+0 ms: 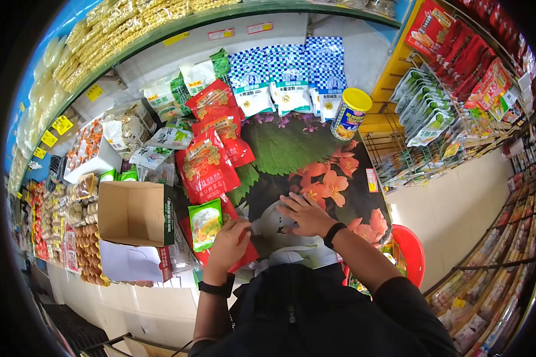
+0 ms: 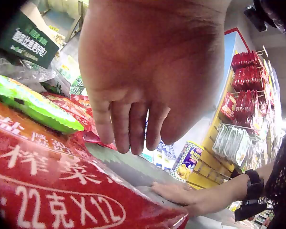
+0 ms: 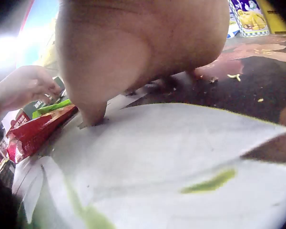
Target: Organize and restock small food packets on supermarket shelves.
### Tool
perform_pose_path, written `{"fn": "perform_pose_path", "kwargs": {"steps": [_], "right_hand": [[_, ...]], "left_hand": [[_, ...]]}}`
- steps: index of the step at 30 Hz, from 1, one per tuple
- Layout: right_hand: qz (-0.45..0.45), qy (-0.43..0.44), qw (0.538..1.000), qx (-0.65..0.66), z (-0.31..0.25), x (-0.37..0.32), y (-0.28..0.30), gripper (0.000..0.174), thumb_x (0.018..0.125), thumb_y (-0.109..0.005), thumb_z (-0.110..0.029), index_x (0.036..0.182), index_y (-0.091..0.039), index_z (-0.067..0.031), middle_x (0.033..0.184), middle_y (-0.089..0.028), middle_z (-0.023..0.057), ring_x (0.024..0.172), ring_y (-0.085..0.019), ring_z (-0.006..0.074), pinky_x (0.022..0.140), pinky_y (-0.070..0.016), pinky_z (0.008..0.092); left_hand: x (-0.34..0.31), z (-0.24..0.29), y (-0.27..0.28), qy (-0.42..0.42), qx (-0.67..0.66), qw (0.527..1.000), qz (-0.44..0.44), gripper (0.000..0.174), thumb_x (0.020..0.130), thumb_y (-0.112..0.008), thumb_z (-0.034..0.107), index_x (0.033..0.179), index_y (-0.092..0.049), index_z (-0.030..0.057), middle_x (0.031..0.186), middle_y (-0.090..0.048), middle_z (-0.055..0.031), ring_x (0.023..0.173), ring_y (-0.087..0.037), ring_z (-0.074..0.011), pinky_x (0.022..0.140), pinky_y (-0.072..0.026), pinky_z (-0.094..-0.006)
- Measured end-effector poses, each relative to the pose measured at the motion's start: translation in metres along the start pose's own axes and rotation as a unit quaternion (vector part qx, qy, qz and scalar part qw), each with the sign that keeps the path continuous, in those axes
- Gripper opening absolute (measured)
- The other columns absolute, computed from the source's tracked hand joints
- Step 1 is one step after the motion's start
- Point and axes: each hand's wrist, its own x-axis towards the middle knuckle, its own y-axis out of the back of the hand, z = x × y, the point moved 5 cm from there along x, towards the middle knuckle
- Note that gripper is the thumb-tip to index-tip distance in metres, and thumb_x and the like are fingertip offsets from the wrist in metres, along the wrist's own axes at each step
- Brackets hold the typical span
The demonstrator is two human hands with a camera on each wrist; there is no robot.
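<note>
In the head view the left hand is over a red packet, beside a green-edged packet; its fingers hang loosely bent and hold nothing. The left wrist view has that hand raised above the red packet, fingers extended. The right hand lies spread, palm down, on the flower-patterned surface, to the right of the red packets. Seen from the right wrist, this hand touches the surface with its thumb; its fingers are mostly hidden behind the palm.
Blue-checked bags and a yellow-lidded can stand at the back. An open cardboard box is at the left. Hanging packets are on a rack at the right, and a red basket sits below the surface's right edge.
</note>
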Motion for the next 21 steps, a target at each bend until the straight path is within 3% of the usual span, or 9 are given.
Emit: {"fn": "perform_pose_path", "kwargs": {"steps": [9,13,19,21], "right_hand": [[0.038,-0.169,0.985,-0.021,0.075,-0.01,0.006,0.068,0.096,-0.055,-0.05,0.154,-0.039,-0.0176,0.163,-0.031,0.0092,0.152,-0.025,0.03,0.122,-0.0192,0.0562],[0.073,-0.281,0.956,-0.029,0.117,-0.064,0.022,0.067,0.097,-0.054,-0.049,0.153,-0.039,-0.0148,0.162,-0.033,0.0125,0.151,-0.027,0.032,0.12,-0.0212,0.0579],[0.108,-0.4,0.908,-0.065,0.157,-0.16,0.016,0.069,0.098,-0.052,-0.048,0.155,-0.036,-0.0112,0.161,-0.031,0.0183,0.15,-0.027,0.0383,0.119,-0.0241,0.0586],[0.107,-0.444,0.887,-0.067,0.161,-0.185,0.008,0.072,0.099,-0.05,-0.05,0.157,-0.032,-0.0094,0.162,-0.028,0.0196,0.149,-0.026,0.0412,0.119,-0.0247,0.0588]], "left_hand": [[-0.007,-0.005,0.005,0.055,-0.017,0.998,-0.018,0.022,0.089,-0.066,0.006,0.11,-0.066,0.0014,0.105,-0.068,-0.0187,0.101,-0.065,-0.039,0.088,-0.052,-0.0423],[-0.007,-0.016,0.006,0.026,0.009,0.999,-0.015,0.021,0.089,-0.067,0.006,0.11,-0.066,0.0008,0.103,-0.069,-0.0177,0.099,-0.066,-0.0366,0.086,-0.0521,-0.0402],[0.003,-0.007,0.004,0.059,-0.006,0.997,-0.049,0.02,0.09,-0.066,0.006,0.109,-0.066,0.0006,0.099,-0.069,-0.017,0.096,-0.067,-0.034,0.083,-0.052,-0.041],[0.006,-0.002,-0.004,0.015,-0.002,0.998,-0.061,0.02,0.09,-0.065,0.006,0.11,-0.065,0.0004,0.099,-0.068,-0.0171,0.097,-0.067,-0.034,0.084,-0.0518,-0.0412]]}}
